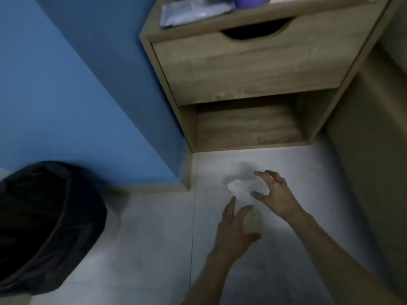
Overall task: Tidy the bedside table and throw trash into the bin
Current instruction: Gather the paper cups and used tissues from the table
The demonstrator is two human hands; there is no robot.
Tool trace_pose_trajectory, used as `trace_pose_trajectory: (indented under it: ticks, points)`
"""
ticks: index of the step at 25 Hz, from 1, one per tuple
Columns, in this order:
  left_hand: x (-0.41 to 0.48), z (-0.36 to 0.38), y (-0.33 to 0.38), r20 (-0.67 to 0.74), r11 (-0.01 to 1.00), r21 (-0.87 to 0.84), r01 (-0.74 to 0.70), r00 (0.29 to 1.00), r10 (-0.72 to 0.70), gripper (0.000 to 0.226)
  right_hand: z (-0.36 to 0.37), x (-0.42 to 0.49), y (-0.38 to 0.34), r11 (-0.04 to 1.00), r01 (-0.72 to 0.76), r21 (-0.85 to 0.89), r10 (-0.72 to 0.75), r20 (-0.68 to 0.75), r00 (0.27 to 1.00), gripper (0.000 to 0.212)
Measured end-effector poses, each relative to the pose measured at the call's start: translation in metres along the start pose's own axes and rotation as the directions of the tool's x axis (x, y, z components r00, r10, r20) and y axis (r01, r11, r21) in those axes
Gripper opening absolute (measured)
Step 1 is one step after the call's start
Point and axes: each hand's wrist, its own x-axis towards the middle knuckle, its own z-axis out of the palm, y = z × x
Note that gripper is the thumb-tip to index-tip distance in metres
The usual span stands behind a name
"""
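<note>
A crumpled white tissue [239, 187] lies on the pale floor in front of the wooden bedside table [253, 69]. My right hand [273, 192] hovers just right of it, fingers spread and curled around it, apparently not touching it. My left hand [235, 225] is below the tissue; a blurred pale thing [255, 221] sits by its thumb, and I cannot tell whether the hand holds it. The bin [44, 225], lined with a black bag, stands at the lower left.
On the table top lie a white plastic packet [191, 12] and a purple object [251, 1]. The drawer is shut, with an open shelf beneath. A blue wall [66, 84] runs along the left; a bed side [374, 150] is on the right.
</note>
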Motion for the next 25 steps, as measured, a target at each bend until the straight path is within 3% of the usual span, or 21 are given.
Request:
trace_pose_trajectory:
  ticks: [4,6,11,12,14,16,18,19,22,25]
  points:
    - [0.020,0.036,-0.032,0.020,0.998,0.031,0.056,0.998,-0.056,0.076,0.047,0.022,0.024,0.992,0.007,-0.122,0.012,0.152,0.988,0.064]
    - [0.025,0.051,-0.046,-0.014,0.999,-0.022,0.034,0.999,-0.034,0.068,0.061,0.029,0.036,0.984,-0.009,-0.177,0.034,0.136,0.990,0.060]
    - [0.034,0.049,-0.043,-0.111,0.999,0.048,-0.018,0.994,0.023,0.047,0.053,0.050,0.043,0.981,-0.022,-0.194,0.030,0.038,0.999,0.018]
    - [0.034,0.047,-0.040,-0.137,0.998,0.050,0.036,0.990,-0.029,0.046,0.047,0.050,0.038,0.983,-0.021,-0.181,0.026,0.029,0.999,0.014]
    - [0.039,0.036,-0.037,-0.273,0.986,-0.109,0.124,0.950,-0.150,0.047,0.033,0.054,0.027,0.990,0.020,-0.139,-0.025,-0.031,0.999,0.010]
    - [0.041,0.000,-0.013,-0.259,0.964,-0.266,0.025,0.961,-0.096,0.051,0.004,0.062,-0.001,0.991,0.096,-0.094,-0.107,-0.126,0.986,0.014]
    - [0.040,-0.050,0.024,-0.340,0.986,-0.160,-0.037,0.940,-0.020,0.028,-0.043,0.069,-0.047,0.980,0.193,-0.049,-0.199,-0.286,0.937,0.013]
    - [0.047,-0.081,0.043,-0.464,0.996,-0.083,-0.033,0.886,-0.010,0.019,-0.074,0.072,-0.076,0.968,0.249,-0.031,-0.242,-0.380,0.893,0.009]
    - [0.052,-0.178,0.109,-0.674,0.969,-0.067,-0.239,0.727,0.133,0.053,-0.168,0.067,-0.159,0.901,0.431,-0.045,-0.357,-0.639,0.681,0.010]
    - [0.064,-0.272,0.164,-0.736,0.953,-0.024,-0.303,0.650,0.188,0.047,-0.245,0.070,-0.223,0.847,0.532,0.005,-0.349,-0.749,0.563,0.017]
